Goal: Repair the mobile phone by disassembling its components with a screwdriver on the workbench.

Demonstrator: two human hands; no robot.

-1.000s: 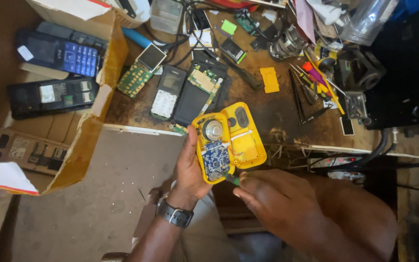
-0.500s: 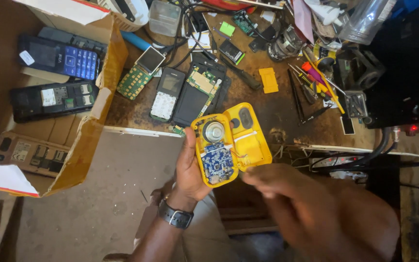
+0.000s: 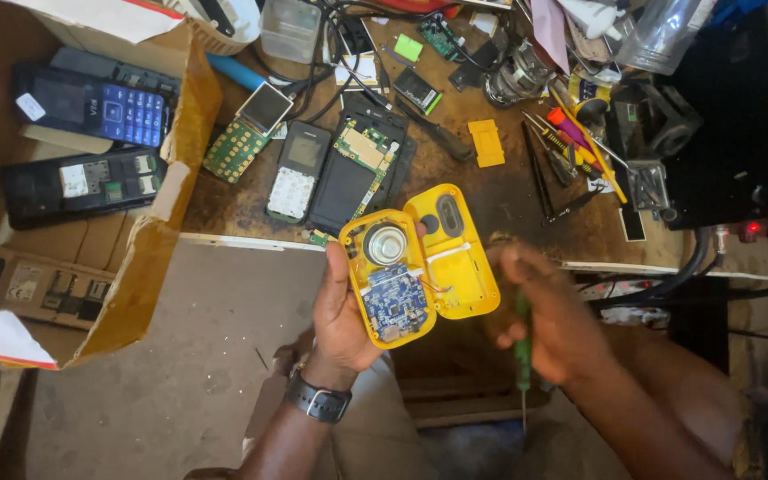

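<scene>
At frame centre, the left hand [image 3: 341,311] grips an opened yellow device shell [image 3: 420,262], its blue circuit board [image 3: 395,300] facing up. The right hand [image 3: 553,311], blurred, closes around a green-handled screwdriver [image 3: 523,351], tip pointing down. Steadying the shell against the desk [image 3: 491,200] edge would probably help keep the tip precise.

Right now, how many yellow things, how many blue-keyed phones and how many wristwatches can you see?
Yellow things: 2, the opened yellow device in the left hand, and a small yellow plate on the workbench.
Blue-keyed phones: 1, the dark phone in the cardboard box.
Wristwatches: 1, the black watch.
Total: 4.
</scene>
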